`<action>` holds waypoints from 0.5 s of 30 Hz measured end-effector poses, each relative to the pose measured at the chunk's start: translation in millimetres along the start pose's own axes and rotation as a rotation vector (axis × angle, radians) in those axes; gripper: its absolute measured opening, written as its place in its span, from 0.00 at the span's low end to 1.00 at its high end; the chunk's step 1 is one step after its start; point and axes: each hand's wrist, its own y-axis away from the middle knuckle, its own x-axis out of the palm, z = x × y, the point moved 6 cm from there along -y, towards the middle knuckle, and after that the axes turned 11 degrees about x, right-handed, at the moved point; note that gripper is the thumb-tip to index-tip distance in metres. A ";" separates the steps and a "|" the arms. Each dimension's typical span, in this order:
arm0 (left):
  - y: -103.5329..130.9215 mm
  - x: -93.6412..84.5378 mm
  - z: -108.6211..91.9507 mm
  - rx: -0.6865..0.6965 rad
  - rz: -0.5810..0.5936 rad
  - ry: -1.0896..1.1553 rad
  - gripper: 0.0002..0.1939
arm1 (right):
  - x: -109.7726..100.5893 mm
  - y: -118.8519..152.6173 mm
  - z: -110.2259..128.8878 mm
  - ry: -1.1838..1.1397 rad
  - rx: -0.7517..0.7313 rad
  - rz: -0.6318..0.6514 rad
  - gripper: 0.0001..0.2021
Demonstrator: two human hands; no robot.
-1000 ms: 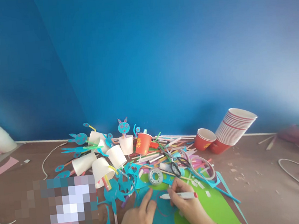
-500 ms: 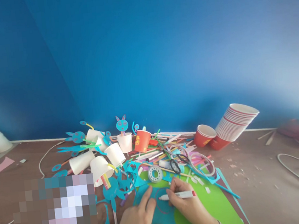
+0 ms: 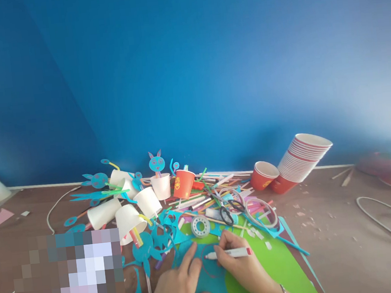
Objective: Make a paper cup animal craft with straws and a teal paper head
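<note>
Blue paper [image 3: 214,289] lies on a green sheet [image 3: 275,261], with a thin red curved outline drawn on it. My left hand [image 3: 180,283] rests on the left part of the blue paper, fingers spread and nothing in them. Between the thumb and fingers of my right hand [image 3: 241,263] is a white marker [image 3: 237,252] with a red end, its tip over the outline's left part. Whether the tip touches the paper is too small to tell. A roll of tape [image 3: 200,226] sits just beyond my hands.
White cups [image 3: 105,214] with blue paper animals stand or lie at the back left. Scissors [image 3: 226,215], tape rings [image 3: 261,213] and straws pile up behind the green sheet. A leaning cup stack [image 3: 303,157], a red cup [image 3: 264,175] and a white cable [image 3: 376,206] are farther right.
The whole view has shifted slightly, with objects now a little farther left. My right hand still grips the marker over the outline, and my left hand stays on the paper.
</note>
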 end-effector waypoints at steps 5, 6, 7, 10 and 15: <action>0.0 -2.4 -2.2 0.009 0.017 0.004 0.24 | -0.6 0.5 1.1 -0.024 0.000 -0.011 0.11; 0.3 -2.8 -2.3 0.006 0.018 0.009 0.24 | -0.9 0.7 1.4 -0.032 -0.001 -0.015 0.11; 0.5 -3.2 -2.3 0.003 0.015 0.018 0.24 | -1.4 0.9 1.7 -0.036 -0.004 -0.024 0.11; 1.3 -4.3 -2.3 0.006 -0.009 0.041 0.23 | -3.5 1.7 3.3 -0.040 -0.015 -0.059 0.12; 1.8 -1.6 -0.3 0.007 -0.009 0.039 0.22 | -6.0 2.8 7.0 -0.041 -0.031 -0.094 0.12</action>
